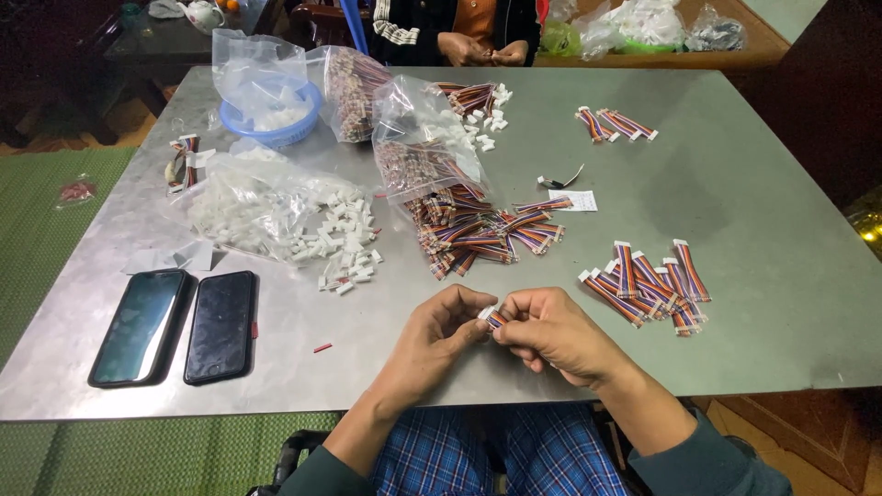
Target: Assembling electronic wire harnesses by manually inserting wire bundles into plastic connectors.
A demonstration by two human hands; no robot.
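My left hand (439,332) and my right hand (551,332) meet near the front edge of the grey metal table (753,202). Together they pinch a short multicoloured wire bundle with a small white connector (491,317) at its end. To the right lies a heap of similar wire bundles with white plugs (652,285). Ahead of my hands sits a pile of loose coloured wire bundles (473,230). Left of that, small white plastic connectors (344,243) spill from a clear bag (248,207).
Two dark phones (179,326) lie at the front left. A blue bowl (276,115) in a clear bag and other bags of parts (413,138) stand at the back. Another person's hands (482,50) work at the far edge. A few finished bundles (616,122) lie back right.
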